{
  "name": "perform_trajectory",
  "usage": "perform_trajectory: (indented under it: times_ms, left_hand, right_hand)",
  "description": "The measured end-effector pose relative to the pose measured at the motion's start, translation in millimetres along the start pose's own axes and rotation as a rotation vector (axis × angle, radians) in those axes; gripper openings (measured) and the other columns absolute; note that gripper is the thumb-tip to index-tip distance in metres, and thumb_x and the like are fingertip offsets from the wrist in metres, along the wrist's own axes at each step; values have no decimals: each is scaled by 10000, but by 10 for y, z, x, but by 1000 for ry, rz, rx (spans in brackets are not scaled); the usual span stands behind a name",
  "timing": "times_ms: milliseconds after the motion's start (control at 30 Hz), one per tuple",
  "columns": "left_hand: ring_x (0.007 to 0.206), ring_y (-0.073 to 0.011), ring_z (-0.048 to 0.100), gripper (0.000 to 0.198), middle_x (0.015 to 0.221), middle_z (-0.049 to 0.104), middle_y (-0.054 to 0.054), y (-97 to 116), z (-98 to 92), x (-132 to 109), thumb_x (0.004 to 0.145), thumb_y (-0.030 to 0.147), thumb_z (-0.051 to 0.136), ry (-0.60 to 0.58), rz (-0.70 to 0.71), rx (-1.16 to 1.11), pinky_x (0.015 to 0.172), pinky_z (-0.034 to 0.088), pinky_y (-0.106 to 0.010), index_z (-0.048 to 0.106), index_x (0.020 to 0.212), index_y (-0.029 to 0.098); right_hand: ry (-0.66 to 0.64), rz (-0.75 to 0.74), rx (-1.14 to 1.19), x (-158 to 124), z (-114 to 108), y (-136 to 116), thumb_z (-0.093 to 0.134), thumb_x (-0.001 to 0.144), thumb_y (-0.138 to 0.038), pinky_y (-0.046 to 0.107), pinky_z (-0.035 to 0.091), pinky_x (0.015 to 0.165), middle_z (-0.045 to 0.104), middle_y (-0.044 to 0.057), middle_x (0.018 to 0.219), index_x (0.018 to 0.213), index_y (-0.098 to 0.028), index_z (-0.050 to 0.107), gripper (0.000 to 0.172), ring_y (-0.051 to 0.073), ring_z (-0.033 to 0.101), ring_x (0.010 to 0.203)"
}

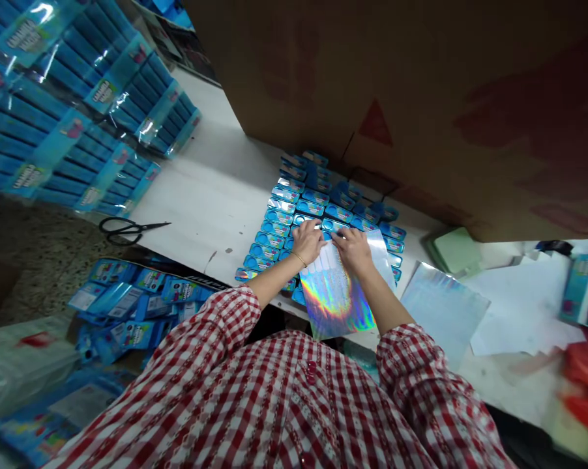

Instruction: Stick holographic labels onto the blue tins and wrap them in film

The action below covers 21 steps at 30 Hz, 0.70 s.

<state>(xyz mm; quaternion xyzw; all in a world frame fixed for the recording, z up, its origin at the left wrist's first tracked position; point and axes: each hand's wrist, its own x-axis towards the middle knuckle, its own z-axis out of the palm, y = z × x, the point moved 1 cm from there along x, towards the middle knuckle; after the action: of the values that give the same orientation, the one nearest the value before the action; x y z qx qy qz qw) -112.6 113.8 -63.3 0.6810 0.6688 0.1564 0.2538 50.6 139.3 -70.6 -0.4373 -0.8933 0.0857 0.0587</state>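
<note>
Our checked shirt (274, 397) is nearest; the shiny sheet (336, 303) extends toward us from the bent fingers of our left hand (308, 242) and right hand (355, 250), over blue cases (269, 240); their grip we cannot tell.

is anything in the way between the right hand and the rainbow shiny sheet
Nothing visible: the right hand is right at the upper part of the rainbow sheet. The left hand is beside it at the upper left corner, and the scissors lie well off to the left.

Packing workshop, stacked blue packs (103, 94), large cardboard carton (411, 71), white worktable (196, 189)
</note>
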Motion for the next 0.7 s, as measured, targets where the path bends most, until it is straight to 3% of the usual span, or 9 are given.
perform_trajectory:
  times_ms: [233, 367, 533, 700]
  left_hand:
    - [1228, -249, 373, 194, 1306, 490, -59, 66, 92, -31, 860, 305, 500, 53, -44, -17, 941, 316, -433, 625, 759, 197]
    - [1226, -247, 379, 193, 1298, 495, -58, 67, 93, -29, 861, 299, 495, 54, -54, -28, 942, 312, -435, 619, 754, 197]
    - [1232, -249, 374, 194, 1302, 493, -63, 56, 103, -43, 862, 320, 495, 72, -38, -21, 945, 309, -430, 613, 765, 200]
    - [1234, -248, 373, 185, 1310, 492, -57, 56, 121, -48, 863, 318, 491, 71, -43, -8, 948, 305, -428, 617, 783, 207]
  right_hand:
    - [13, -189, -72, -313, 56, 132, 382, 923, -166, 320, 393, 864, 612, 97, 1177, 1104, -149, 623, 302, 201, 503, 1047]
    - [51, -137, -15, -377, -22, 182, 392, 923, -210, 327, 421, 841, 637, 106, 1111, 1015, -164, 655, 282, 198, 533, 1008]
    - [27, -46, -39, -258, -61, 109, 392, 925, -291, 366, 416, 830, 585, 130, 1195, 1265, -166, 518, 384, 234, 513, 1024]
    - [-8, -131, -67, -271, 85, 63, 372, 925, -207, 383, 388, 918, 553, 136, 1250, 1267, -133, 510, 376, 245, 451, 1131]
